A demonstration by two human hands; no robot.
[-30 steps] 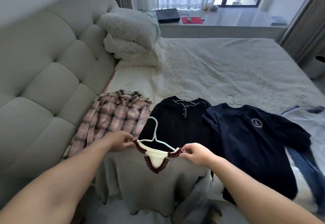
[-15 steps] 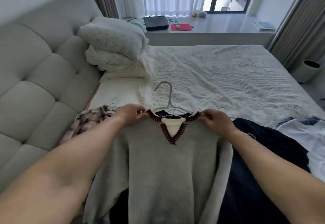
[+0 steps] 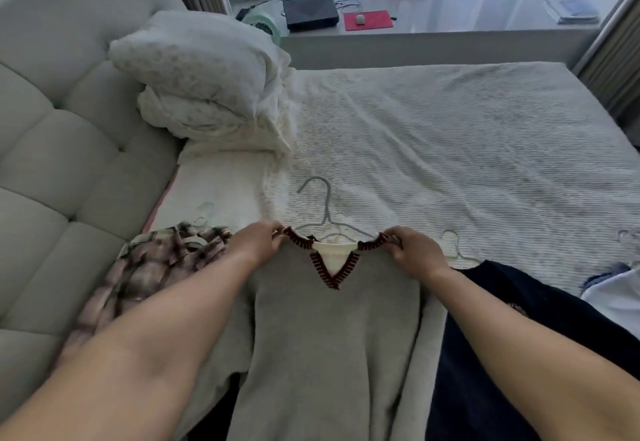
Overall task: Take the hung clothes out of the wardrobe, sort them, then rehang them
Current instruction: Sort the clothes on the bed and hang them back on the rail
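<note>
Single head-worn view, wide-angle, looked forward and down over both forearms. Close range: fingers (image 3: 277, 236) sat mid-frame. Beyond the fingers stretched the bed (image 3: 450, 149), then the window ledge (image 3: 450, 30); headboard (image 3: 52, 149) lay left of them.

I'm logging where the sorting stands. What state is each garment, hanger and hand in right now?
Grey sweater: on its hanger, laid flat on the bed, held at both shoulders.
Pale blue hanger: inside the sweater's neck, hook pointing up the bed.
Left hand: grips the left shoulder.
Right hand: grips the right shoulder.
Plaid shirt: lying flat, on a hanger.
Navy top: lying flat, partly covered.
White hanger: lying on the bed.
</note>
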